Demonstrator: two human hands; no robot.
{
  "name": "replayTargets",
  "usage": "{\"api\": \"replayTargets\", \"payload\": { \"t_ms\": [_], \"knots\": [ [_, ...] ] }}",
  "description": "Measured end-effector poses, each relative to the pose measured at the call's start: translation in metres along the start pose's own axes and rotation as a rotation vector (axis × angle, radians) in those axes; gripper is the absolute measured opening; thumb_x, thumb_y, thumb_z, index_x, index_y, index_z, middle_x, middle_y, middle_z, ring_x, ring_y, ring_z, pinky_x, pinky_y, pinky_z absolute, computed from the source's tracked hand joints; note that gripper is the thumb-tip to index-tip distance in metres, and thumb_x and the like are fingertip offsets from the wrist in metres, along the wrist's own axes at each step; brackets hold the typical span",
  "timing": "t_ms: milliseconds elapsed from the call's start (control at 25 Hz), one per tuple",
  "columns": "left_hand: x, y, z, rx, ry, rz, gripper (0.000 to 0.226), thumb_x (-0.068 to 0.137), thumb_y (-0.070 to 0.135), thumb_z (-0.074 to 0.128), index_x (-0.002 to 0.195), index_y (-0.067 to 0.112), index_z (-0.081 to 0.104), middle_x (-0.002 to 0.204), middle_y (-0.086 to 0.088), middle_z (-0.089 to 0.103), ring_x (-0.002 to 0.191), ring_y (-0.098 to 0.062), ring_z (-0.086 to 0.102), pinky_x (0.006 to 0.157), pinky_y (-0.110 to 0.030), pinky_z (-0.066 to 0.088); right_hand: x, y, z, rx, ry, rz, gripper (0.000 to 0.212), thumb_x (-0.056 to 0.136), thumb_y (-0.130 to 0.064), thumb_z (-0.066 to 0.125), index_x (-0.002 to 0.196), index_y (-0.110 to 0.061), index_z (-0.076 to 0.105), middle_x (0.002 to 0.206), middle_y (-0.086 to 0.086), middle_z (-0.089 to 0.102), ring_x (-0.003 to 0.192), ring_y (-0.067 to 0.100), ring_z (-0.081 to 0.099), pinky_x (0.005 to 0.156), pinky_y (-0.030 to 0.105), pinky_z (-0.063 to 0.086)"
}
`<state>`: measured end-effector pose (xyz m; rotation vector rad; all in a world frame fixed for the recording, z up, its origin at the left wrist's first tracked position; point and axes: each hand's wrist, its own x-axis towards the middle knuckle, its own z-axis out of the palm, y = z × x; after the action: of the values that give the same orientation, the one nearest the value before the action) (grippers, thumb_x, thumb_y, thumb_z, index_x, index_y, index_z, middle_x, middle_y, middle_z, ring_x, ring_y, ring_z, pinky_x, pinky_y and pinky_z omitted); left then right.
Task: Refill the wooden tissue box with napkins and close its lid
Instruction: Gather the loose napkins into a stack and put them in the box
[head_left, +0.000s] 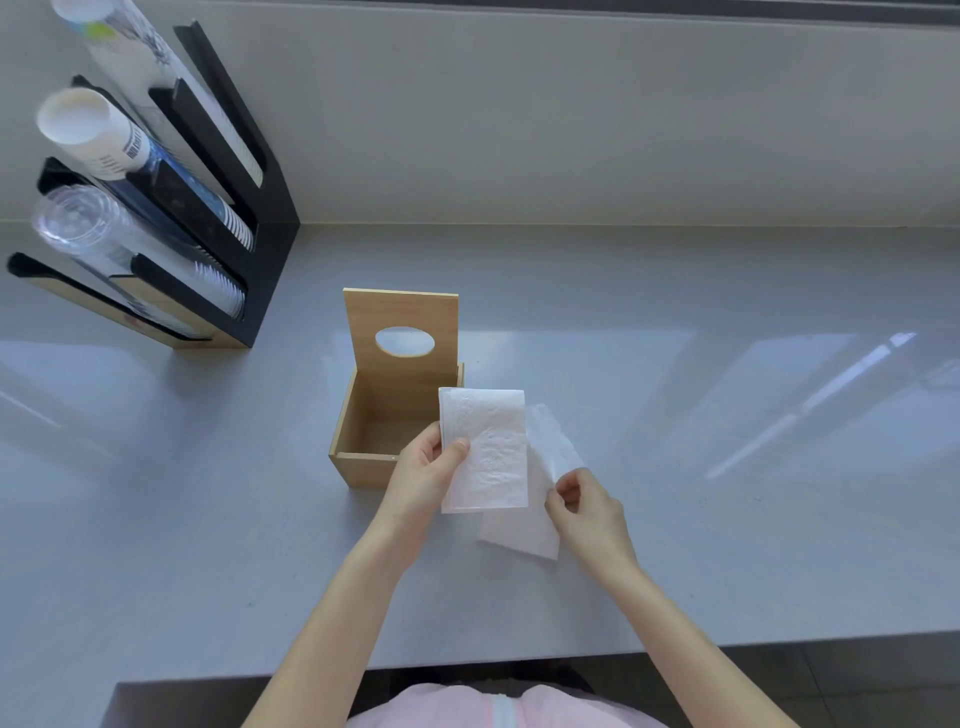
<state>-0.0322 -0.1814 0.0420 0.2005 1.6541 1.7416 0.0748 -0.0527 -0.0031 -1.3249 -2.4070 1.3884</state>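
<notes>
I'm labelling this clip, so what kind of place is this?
Probably a café or office drinks counter: a black cup dispenser rack with paper cups and clear lids stands on a long grey countertop.

The wooden tissue box (363, 415) stands on the counter (675, 415) just beyond the left hand (423, 475), its lid (401, 332) raised upright at the far side. A stack of napkins (485, 449) sits in the left hand, overlapping the box's near right corner. A single napkin (524, 525) lies behind the stack, reaching to the right hand (589, 506). A cup holder rack (156, 208) stands well apart, far to the left beyond both hands, against the wall (571, 130).
</notes>
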Motion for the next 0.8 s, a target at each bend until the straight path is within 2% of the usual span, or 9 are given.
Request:
{"api": "replayTargets", "payload": {
  "t_ms": [160,240,320,440,520,640,720,800],
  "knots": [
    [0.002,0.002,0.004,-0.007,0.016,-0.011,0.023,0.095,0.009,0.043,0.107,0.015,0.061,0.098,-0.001,0.067,0.094,-0.021,0.063,0.089,-0.038,0.049,0.004,-0.005,-0.023,0.383,0.057,0.026,0.015,0.089,-0.011,0.055,0.076,-0.017,0.053,0.072,-0.003,0.055,0.08,0.02,0.055,0.079,0.036,0.053],
    [0.002,0.002,0.006,-0.005,0.03,-0.012,0.024,0.095,0.008,0.042,0.112,0.011,0.059,0.1,-0.004,0.066,0.098,-0.024,0.062,0.093,-0.044,0.047,0.007,-0.011,-0.037,0.394,0.109,-0.007,0.015,0.089,-0.011,0.056,0.076,-0.02,0.052,0.074,-0.003,0.057,0.079,0.018,0.054,0.072,0.028,0.047],
    [0.003,0.001,0.007,-0.003,0.044,-0.01,0.023,0.095,0.009,0.041,0.107,0.014,0.06,0.102,-0.005,0.066,0.1,-0.025,0.062,0.094,-0.045,0.046,0.01,-0.018,-0.05,0.402,0.17,-0.049,0.006,0.089,-0.013,0.056,0.086,-0.017,0.053,0.08,0.0,0.059,0.08,0.017,0.053,0.065,0.021,0.041],
    [0.005,0.003,0.009,-0.009,0.048,-0.006,0.024,0.095,0.008,0.04,0.101,0.019,0.061,0.101,-0.004,0.066,0.098,-0.024,0.062,0.093,-0.043,0.047,0.013,-0.03,-0.065,0.415,0.204,-0.1,0.006,0.09,-0.015,0.055,0.095,-0.016,0.052,0.088,0.003,0.059,0.082,0.019,0.054,0.064,0.023,0.041],
    [0.006,0.004,0.01,-0.013,0.044,-0.004,0.023,0.095,0.008,0.04,0.103,0.017,0.061,0.099,-0.003,0.067,0.096,-0.023,0.063,0.092,-0.042,0.048,0.012,-0.039,-0.072,0.446,0.21,-0.136,0.006,0.09,-0.014,0.054,0.096,-0.015,0.054,0.085,0.001,0.059,0.079,0.016,0.054,0.064,0.022,0.042],
    [0.008,0.004,0.015,-0.011,0.033,-0.017,0.024,0.095,0.008,0.041,0.111,0.011,0.059,0.097,-0.002,0.067,0.091,-0.021,0.064,0.09,-0.042,0.049,0.008,-0.05,-0.082,0.527,0.173,-0.171,0.007,0.091,-0.013,0.053,0.096,-0.014,0.057,0.083,-0.002,0.059,0.074,0.01,0.054,0.063,0.014,0.044],
    [0.01,0.004,0.02,-0.002,0.018,-0.026,0.024,0.095,0.009,0.041,0.112,0.011,0.059,0.097,-0.002,0.067,0.092,-0.022,0.064,0.091,-0.044,0.049,0.003,-0.06,-0.086,0.66,0.083,-0.163,0.006,0.091,-0.014,0.053,0.093,-0.015,0.059,0.084,-0.002,0.061,0.077,0.012,0.056,0.07,0.02,0.045],
    [0.011,0.005,0.024,-0.004,0.004,-0.032,0.024,0.095,0.01,0.041,0.11,0.013,0.06,0.1,-0.004,0.067,0.094,-0.023,0.063,0.092,-0.045,0.048,0.001,-0.067,-0.084,0.836,-0.063,-0.13,0.009,0.092,-0.013,0.052,0.088,-0.015,0.06,0.082,-0.002,0.063,0.073,0.012,0.058,0.067,0.022,0.048]
  ]
}}
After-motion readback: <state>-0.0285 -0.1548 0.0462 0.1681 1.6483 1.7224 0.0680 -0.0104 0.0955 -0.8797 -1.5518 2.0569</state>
